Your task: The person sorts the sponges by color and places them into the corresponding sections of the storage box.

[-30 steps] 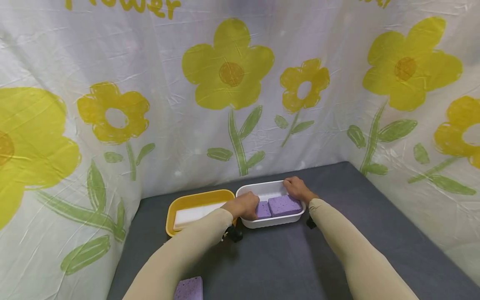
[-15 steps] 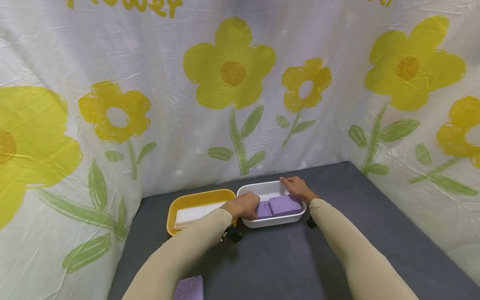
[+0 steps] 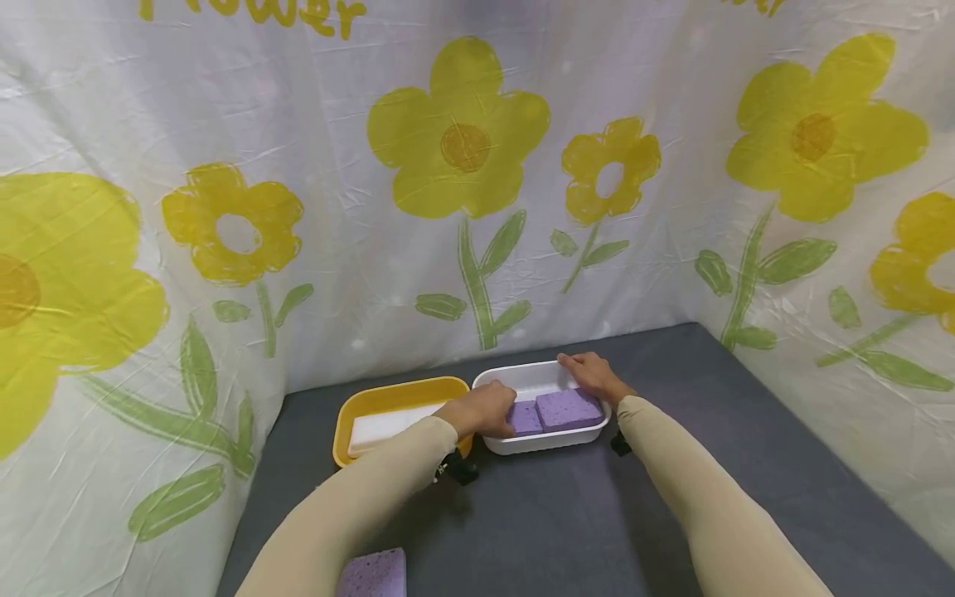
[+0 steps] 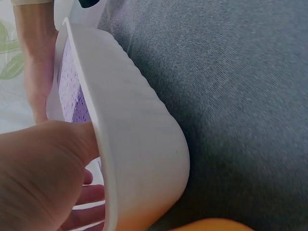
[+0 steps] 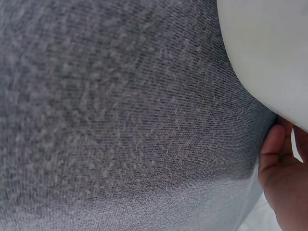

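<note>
Inside the white tray (image 3: 503,445), two purple sponges lie side by side. My left hand (image 3: 485,408) reaches in over the tray's left end. Its thumb and curled fingers are at the left sponge (image 3: 525,417) and hold its end, most of the contact being hidden. The right sponge (image 3: 569,410) lies beside it, a little higher. At the tray's far right corner my right hand (image 3: 594,375) rests along the outside, its fingers fairly straight against the wall. In the right wrist view, my right hand's fingers (image 5: 273,140) touch the tray's outer wall low down.
A yellow tray (image 3: 343,423) with a white block (image 3: 388,427) in it stands against the white tray's left end. Another purple sponge (image 3: 375,572) lies at the front, partly behind the left sleeve. A flower-printed curtain (image 3: 358,274) hangs behind the dark table (image 3: 537,522).
My right hand has loosened on the tray's rim, and a finger now stretches leftward along the far edge. My left hand and the sponges stay nearly in place.
</note>
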Tool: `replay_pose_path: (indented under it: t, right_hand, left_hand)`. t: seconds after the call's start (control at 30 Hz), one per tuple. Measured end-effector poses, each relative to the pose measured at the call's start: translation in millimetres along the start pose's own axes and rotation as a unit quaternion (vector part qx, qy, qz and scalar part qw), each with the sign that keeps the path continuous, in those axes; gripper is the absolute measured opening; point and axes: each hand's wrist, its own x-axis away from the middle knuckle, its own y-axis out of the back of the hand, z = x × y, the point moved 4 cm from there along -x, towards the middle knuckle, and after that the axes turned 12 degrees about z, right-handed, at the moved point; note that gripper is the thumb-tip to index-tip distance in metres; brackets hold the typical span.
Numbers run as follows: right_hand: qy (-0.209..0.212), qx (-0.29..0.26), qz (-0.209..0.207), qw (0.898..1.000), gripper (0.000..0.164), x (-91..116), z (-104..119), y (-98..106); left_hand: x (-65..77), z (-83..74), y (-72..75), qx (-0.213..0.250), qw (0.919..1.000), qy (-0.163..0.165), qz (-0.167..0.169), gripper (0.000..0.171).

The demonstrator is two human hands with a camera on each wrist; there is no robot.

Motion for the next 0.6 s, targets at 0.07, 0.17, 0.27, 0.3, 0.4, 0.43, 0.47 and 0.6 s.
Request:
replay_pose_path:
  t: [0.07,0.17,0.27,0.3,0.4,0.43,0.47,0.6]
  right_hand:
    - [0.0,-0.002,0.0,1.0,0.067,0.6,0.4,0.2]
    - [0.002,-0.004,0.0,1.0,0.067,1.2,1.0,0.7]
    - [0.001,-0.012,0.0,1.0,0.067,0.3,-1.0,0.3]
    - [0.0,-0.014,0.001,1.0,0.067,-0.1,-1.8,0.1]
    - [-0.002,-0.022,0.003,1.0,0.068,-0.3,-3.3,-0.3]
    - [-0.002,-0.023,0.004,1.0,0.068,0.0,-2.9,-0.4]
    - [-0.003,-0.025,0.004,1.0,0.068,0.5,-2.4,-0.4]
    - [-0.007,-0.027,0.004,1.0,0.068,2.2,-0.5,-0.9]
  left_hand:
    - [5.9,1.1,3.3,0.006,1.0,-0.001,-0.005,0.031]
    - [15.9,1.9,9.0,0.007,0.9999,-0.004,-0.011,0.033]
    - [24.3,3.9,13.3,0.007,0.9996,-0.017,-0.022,0.035]
    - [26.6,4.9,14.5,0.009,0.9993,-0.023,-0.027,0.035]
    - [35.3,7.7,20.0,0.012,0.9985,-0.041,-0.035,0.035]
    - [38.7,8.5,22.5,0.012,0.9983,-0.044,-0.037,0.035]
    - [42.3,8.9,25.2,0.007,0.9981,-0.046,-0.04,0.035]
    - [57.2,9.1,36.5,-0.022,0.9969,-0.054,-0.053,0.036]
